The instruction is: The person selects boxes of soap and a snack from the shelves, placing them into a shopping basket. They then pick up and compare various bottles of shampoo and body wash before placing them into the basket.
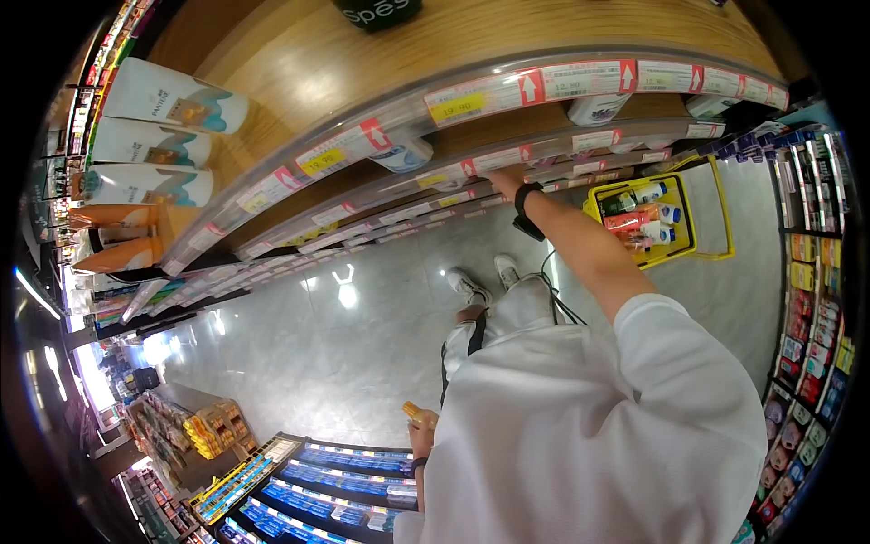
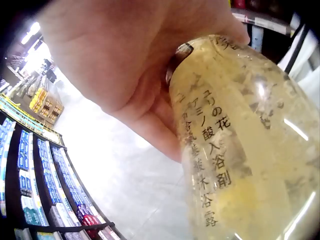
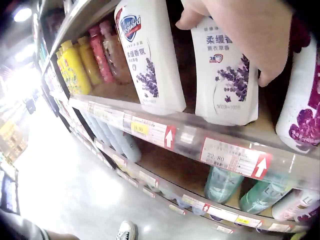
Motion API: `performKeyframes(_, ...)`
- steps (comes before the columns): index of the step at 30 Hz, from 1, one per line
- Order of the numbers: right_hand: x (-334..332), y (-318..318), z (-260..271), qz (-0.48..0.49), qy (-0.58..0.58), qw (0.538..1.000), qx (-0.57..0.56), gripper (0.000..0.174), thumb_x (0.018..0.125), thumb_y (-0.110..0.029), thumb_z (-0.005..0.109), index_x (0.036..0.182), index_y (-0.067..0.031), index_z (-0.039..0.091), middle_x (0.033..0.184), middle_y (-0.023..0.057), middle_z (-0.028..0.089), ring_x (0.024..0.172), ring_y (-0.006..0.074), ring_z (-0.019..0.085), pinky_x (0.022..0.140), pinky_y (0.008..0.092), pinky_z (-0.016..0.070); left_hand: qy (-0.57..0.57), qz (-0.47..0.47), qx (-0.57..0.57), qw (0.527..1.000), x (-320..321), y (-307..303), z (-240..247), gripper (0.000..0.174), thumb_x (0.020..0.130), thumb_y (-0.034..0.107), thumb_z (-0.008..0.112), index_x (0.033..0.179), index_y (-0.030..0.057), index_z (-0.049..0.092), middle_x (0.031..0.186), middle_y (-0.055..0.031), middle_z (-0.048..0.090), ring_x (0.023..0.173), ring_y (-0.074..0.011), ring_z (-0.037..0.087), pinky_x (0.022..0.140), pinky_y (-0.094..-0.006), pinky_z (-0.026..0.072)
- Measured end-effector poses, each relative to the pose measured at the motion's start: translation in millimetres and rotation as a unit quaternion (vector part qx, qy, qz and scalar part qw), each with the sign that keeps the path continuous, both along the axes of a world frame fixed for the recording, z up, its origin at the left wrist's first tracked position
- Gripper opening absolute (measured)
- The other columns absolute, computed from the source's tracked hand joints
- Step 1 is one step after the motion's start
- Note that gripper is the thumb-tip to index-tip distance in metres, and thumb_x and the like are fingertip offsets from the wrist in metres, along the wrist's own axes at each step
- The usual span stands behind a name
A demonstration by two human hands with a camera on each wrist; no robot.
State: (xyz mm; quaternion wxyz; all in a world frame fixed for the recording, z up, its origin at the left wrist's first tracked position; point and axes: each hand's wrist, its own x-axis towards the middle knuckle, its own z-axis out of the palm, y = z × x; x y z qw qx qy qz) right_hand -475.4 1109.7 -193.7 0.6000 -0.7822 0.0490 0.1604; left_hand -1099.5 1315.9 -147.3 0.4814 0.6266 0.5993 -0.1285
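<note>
Down at my side, my left hand (image 1: 422,437) grips a clear bottle of yellowish body wash (image 2: 240,135) with petal-like flecks and dark printed characters. The fingers wrap around its neck end in the left wrist view. My right hand (image 3: 245,30) reaches into a shelf and holds a white body wash bottle (image 3: 225,85) with a lavender picture, thumb on one side and fingers on the other. The hand covers the bottle's top, while its base stands at the shelf's front edge. Just left stands a similar white Safeguard bottle (image 3: 150,60).
A price-tag rail (image 3: 195,142) runs along the shelf front, with green Lux bottles (image 3: 223,185) one level below. To the right of that shelf is a white bottle with purple flowers (image 3: 302,110). A yellow shopping basket (image 1: 645,263) holding several bottles stands on the floor.
</note>
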Motion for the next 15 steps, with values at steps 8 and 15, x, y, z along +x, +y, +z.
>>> performKeyframes(8, 0.6, 7.2, 44.9, 0.057, -0.007, 0.998, -0.007, 0.052, 0.086, -0.034, 0.056, 0.127, -0.0034, 0.048, 0.129, 0.0158, 0.052, 0.117, 0.0275, 0.049, 0.095, 0.0348, 0.0400, -0.023, -0.018, -0.002, 1.000, -14.2, 18.5, -14.4, 0.053, 0.084, 0.044, 0.066, 0.102, -0.0051, 0.058, 0.093, -0.0094, 0.061, 0.082, -0.0171, 0.057, 0.071, -0.0305, 0.0466)
performKeyframes(15, -53.9, -35.6, 64.0, 0.119, -0.032, 0.992, -0.040, 0.066, 0.068, -0.036, 0.080, 0.115, 0.0016, 0.054, 0.110, 0.0160, 0.062, 0.096, 0.0267, 0.062, 0.082, 0.0352, 0.0480, -0.107, -0.018, -0.071, 0.992, -3.9, 45.7, -28.4, 0.047, 0.084, 0.039, 0.067, 0.101, -0.0043, 0.059, 0.088, -0.0068, 0.061, 0.076, -0.0130, 0.057, 0.065, -0.0275, 0.0461)
